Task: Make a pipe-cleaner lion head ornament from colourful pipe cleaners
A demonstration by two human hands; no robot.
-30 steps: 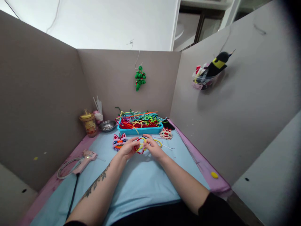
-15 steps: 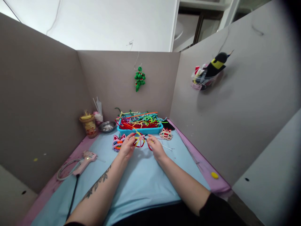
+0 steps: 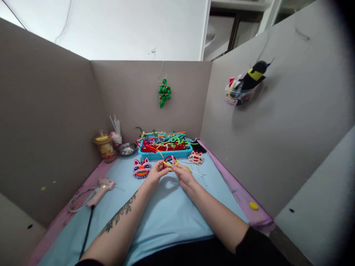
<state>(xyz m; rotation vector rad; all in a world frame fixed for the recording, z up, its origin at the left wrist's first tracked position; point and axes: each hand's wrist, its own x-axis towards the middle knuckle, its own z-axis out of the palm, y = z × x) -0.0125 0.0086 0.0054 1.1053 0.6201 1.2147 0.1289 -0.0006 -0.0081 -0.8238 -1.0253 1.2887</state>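
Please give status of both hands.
Both hands closed on red-and-yellow ring piece. Piece held above blue cloth. Tray of stems just beyond.

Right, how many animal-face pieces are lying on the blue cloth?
2. The purple face lies in front of the tray's left end; the cream-and-red face is by its right front corner. Others could be hidden behind the tray.

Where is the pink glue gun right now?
In the head view, the pink glue gun lies on the table's left side, beside the left forearm, its black cord running toward the person.
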